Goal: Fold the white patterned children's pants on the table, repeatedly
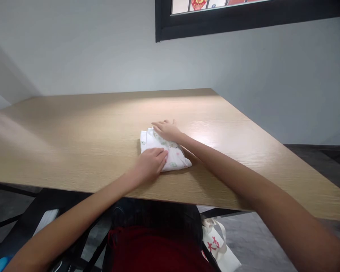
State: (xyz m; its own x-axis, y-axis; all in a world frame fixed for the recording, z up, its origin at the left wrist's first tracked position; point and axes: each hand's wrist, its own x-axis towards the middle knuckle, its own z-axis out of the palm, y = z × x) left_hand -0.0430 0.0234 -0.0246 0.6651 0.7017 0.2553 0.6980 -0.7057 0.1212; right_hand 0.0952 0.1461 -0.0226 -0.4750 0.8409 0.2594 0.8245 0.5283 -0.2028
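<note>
A small white cloth point(172, 155) with a faint coloured print lies folded into a compact bundle on a light wooden table point(87, 132). My left hand point(150, 163) rests flat on the cloth's near left part, fingers stretched over it. My right hand point(167, 130) lies flat across the cloth's far edge, fingers extended to the left. Both hands press on the cloth and neither grips it.
The table stands against a grey wall point(102, 49) with a dark window frame point(243, 20) above. Below the table's near edge a white tote bag point(218, 245) with red print sits on the grey floor, and dark chair frames show at the left.
</note>
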